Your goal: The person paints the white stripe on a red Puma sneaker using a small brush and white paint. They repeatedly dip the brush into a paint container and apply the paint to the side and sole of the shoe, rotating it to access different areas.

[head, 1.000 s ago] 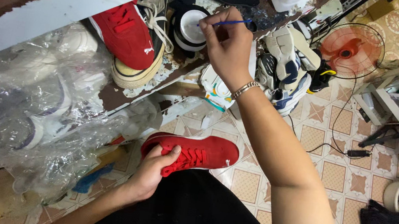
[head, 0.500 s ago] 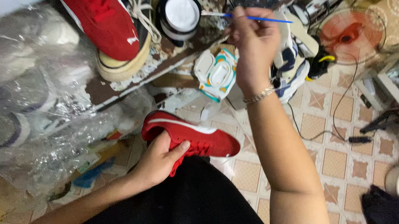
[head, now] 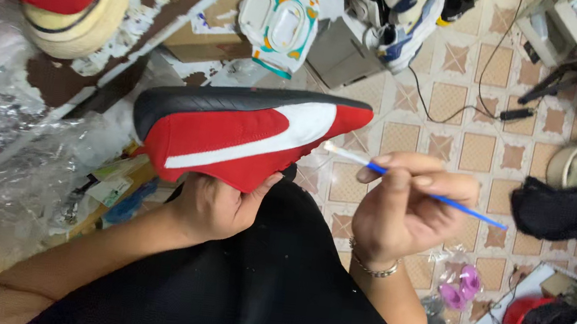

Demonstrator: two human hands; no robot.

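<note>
Left hand (head: 215, 204) cups one red shoe (head: 240, 138); right hand (head: 399, 211) pinches one blue brush (head: 416, 187), tip seemingly white-loaded.

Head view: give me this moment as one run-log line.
left hand: holds red sneaker from below, on its side | right hand: grips blue-handled paintbrush, tip near sneaker toe | behind: wet-wipes pack

My one head-worn view, looking steeply down from close above my lap, tiled floor (head: 479, 144) beyond, no second view sharing it.
</note>
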